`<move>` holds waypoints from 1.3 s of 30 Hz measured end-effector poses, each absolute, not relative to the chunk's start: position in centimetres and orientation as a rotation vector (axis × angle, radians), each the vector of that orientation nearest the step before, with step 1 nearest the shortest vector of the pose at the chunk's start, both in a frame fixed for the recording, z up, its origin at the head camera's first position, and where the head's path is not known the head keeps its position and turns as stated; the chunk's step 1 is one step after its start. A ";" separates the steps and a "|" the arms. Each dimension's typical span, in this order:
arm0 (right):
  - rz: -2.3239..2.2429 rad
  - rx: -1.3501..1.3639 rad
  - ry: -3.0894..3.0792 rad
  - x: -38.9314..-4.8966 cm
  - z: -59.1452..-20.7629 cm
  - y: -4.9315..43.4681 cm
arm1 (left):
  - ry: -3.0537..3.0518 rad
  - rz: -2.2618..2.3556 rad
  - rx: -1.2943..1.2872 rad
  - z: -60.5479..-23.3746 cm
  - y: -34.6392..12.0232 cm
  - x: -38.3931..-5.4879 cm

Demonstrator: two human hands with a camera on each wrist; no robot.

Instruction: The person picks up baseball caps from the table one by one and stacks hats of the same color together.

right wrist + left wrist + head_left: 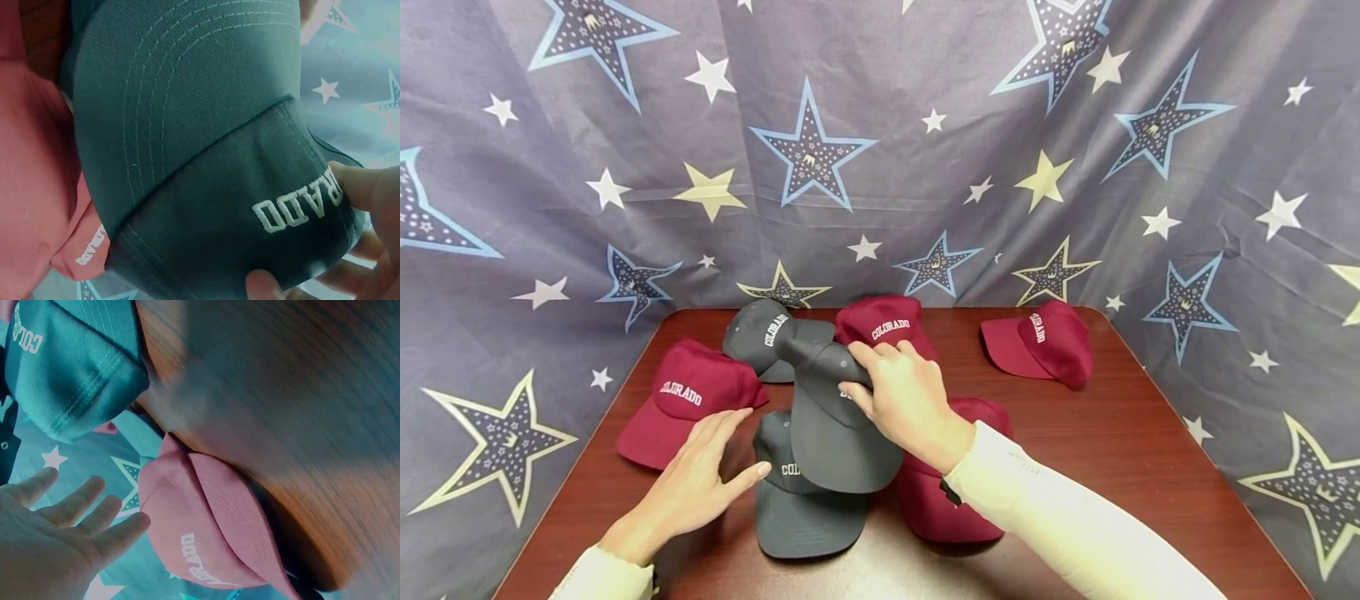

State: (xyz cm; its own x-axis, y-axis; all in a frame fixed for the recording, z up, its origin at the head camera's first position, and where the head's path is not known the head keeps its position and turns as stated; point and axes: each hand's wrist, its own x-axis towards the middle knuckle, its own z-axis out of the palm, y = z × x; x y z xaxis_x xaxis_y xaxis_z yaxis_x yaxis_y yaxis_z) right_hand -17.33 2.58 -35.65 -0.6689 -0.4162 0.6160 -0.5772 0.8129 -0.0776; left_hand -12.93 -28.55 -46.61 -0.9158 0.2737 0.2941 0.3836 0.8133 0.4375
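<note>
Brown table (1120,467) across lower frame. Held gray cap (842,433) at centre of frame, partly hiding second gray cap (808,529). Cap seems light, soft, not fragile, little slippery; brim (212,94) probably stiffer. Left hand (700,475), lower left, holds nothing, fingers apart. Right hand (910,400) clamps crown (212,237): good hold, but cloth may fold.

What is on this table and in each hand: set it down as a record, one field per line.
right hand: grips the crown of a grey cap
left hand: fingers extended, next to the left red cap; contact unclear
other grey caps: front grey cap, partly hidden by the held one; rear grey cap
other red caps: rear red cap; right red cap; front red cap, partly behind the right sleeve
surface: brown table
backdrop: grey star-patterned cloth
</note>
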 end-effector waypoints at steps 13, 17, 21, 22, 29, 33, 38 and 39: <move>0.260 0.747 -2.367 -16.9 -37.3 0.2 | -2.813 -0.773 -0.485 -46.5 -28.8 -12.8; 0.192 0.748 -2.349 -16.8 -37.7 -0.7 | -2.795 -0.757 -0.498 -46.4 -28.8 -12.8; 0.139 0.750 -2.332 -16.7 -38.2 -1.7 | -2.775 -0.739 -0.504 -46.4 -28.9 -12.8; 0.127 0.750 -2.329 -16.7 -38.4 -2.0 | -2.770 -0.736 -0.504 -46.4 -28.9 -12.8; 0.041 0.764 -2.372 -16.8 -40.4 -3.3 | -2.786 -0.745 -0.480 -46.7 -29.1 -12.6; 0.070 0.815 -2.468 -16.8 -41.3 -3.2 | -2.805 -0.759 -0.457 -47.0 -29.4 -12.5; 0.083 0.909 -2.532 -16.7 -41.6 -2.8 | -2.787 -0.756 -0.443 -47.1 -29.8 -12.6; 0.071 0.929 -2.529 -16.7 -41.6 -2.8 | -2.781 -0.754 -0.441 -47.1 -29.9 -12.6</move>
